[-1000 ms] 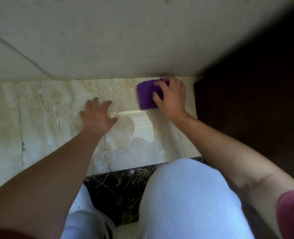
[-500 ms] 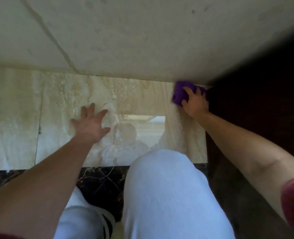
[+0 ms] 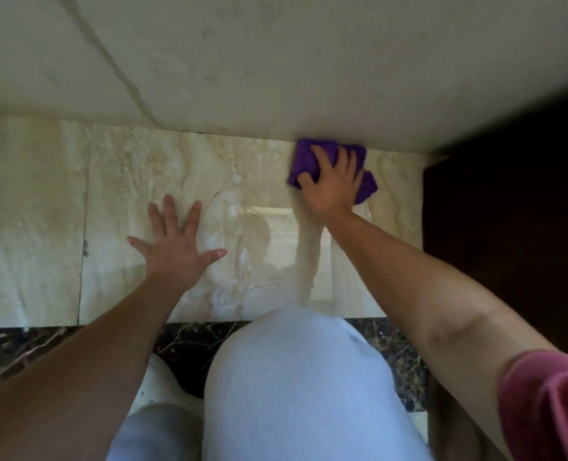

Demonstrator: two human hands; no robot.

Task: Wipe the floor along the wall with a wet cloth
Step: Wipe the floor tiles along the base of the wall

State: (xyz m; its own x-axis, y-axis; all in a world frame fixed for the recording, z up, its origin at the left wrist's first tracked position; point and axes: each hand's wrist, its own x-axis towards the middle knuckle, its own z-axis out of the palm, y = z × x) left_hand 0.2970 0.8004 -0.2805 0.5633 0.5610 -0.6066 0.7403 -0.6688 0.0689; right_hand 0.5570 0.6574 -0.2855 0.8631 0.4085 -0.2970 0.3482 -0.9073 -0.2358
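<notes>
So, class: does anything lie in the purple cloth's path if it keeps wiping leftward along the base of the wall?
Nothing visible does. The right hand presses the purple cloth against the wall; the left hand rests flat, nearer the person, off that strip.

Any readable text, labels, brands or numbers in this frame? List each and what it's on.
None: no readable text anywhere.
Purple cloth under the right hand: no label visible.
Floor tiles, wall, left hand, clothing: only marble veining and plain fabric.
</notes>
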